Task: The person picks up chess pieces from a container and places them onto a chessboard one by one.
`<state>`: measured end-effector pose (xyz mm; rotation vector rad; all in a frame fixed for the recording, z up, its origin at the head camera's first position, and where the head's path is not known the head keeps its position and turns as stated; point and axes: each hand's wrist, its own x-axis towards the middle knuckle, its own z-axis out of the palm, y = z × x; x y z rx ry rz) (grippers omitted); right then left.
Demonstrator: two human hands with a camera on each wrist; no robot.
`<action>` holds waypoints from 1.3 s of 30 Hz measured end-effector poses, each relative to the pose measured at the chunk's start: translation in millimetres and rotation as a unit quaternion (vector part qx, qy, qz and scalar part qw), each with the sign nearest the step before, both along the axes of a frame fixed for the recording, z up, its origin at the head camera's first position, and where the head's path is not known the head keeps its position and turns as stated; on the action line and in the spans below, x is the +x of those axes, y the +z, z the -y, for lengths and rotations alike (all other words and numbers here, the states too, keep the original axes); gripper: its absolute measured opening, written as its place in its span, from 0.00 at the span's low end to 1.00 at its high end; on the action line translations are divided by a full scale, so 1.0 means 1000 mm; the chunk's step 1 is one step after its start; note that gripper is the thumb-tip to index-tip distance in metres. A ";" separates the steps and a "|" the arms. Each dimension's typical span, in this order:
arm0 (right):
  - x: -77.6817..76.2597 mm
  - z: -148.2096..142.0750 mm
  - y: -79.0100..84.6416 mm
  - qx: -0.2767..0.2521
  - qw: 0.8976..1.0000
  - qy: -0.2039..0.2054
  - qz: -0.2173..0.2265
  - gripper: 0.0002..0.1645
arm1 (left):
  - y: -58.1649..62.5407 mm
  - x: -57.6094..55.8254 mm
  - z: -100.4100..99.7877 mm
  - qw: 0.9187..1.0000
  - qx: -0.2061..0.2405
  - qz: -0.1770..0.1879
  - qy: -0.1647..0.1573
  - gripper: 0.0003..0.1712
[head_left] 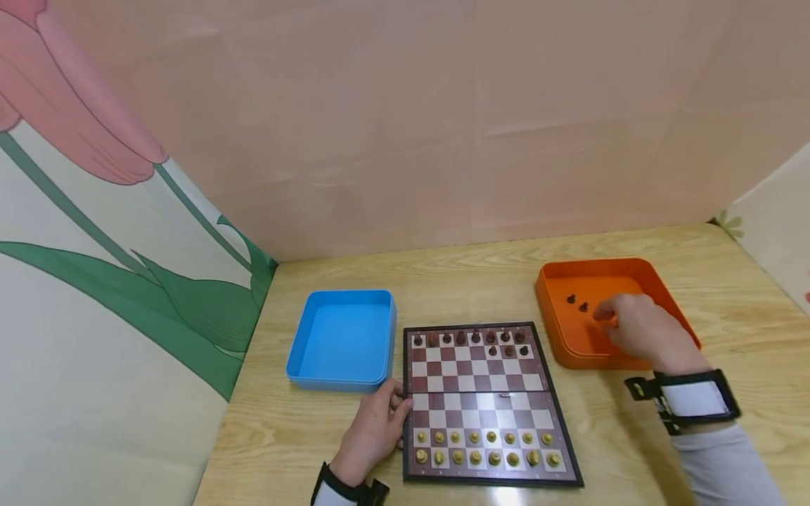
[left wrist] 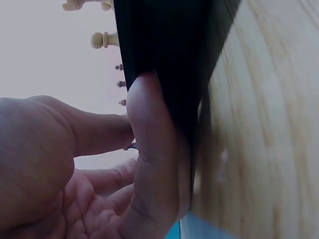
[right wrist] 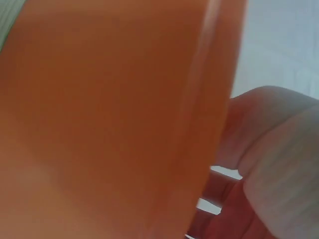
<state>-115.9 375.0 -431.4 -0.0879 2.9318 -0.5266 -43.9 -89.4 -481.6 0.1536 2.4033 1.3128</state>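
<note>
A folding chessboard (head_left: pixel 468 404) lies flat on the table. My left hand (head_left: pixel 375 430) grips its left edge, thumb above and a finger against the side; the left wrist view shows this finger (left wrist: pixel 149 124) at the black edge. Two rows of gold chess pieces (head_left: pixel 474 457) stand at the near end. Dark chess pieces (head_left: pixel 476 337) fill the far row, with 3 dark pawns (head_left: pixel 509 350) before them at the right. Over the orange tray (head_left: pixel 557 337) my right hand (head_left: pixel 645 330) reaches in with bent fingers; its fingertips are hidden. Beside them lie two dark pawns (head_left: pixel 583 307).
A blue tray (head_left: pixel 342 386) stands left of the board, close to my left hand. The wooden table (head_left: pixel 443 284) meets a pink backdrop (head_left: pixel 481 176) at the back. A small thin item (head_left: pixel 505 395) shows on the board's middle seam.
</note>
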 end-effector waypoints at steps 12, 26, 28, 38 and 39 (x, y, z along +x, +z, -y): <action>-0.001 -0.010 -0.008 0.030 0.999 -0.006 -0.007 0.10 | -0.002 0.000 0.000 1.000 -0.002 0.003 -0.002 0.10; -0.005 -0.023 -0.007 0.040 0.999 -0.031 -0.009 0.07 | 0.001 -0.003 0.000 1.000 -0.005 -0.002 -0.002 0.10; -0.006 -0.024 -0.008 0.042 0.999 -0.031 -0.010 0.07 | 0.001 -0.003 0.000 1.000 -0.005 -0.004 -0.003 0.10; -0.004 -0.024 -0.010 0.051 0.998 -0.028 -0.033 0.07 | 0.000 -0.001 0.000 1.000 -0.002 -0.008 -0.008 0.10; -0.003 -0.023 -0.009 0.051 0.998 -0.028 -0.034 0.08 | -0.001 -0.001 0.001 1.000 -0.002 -0.007 -0.008 0.10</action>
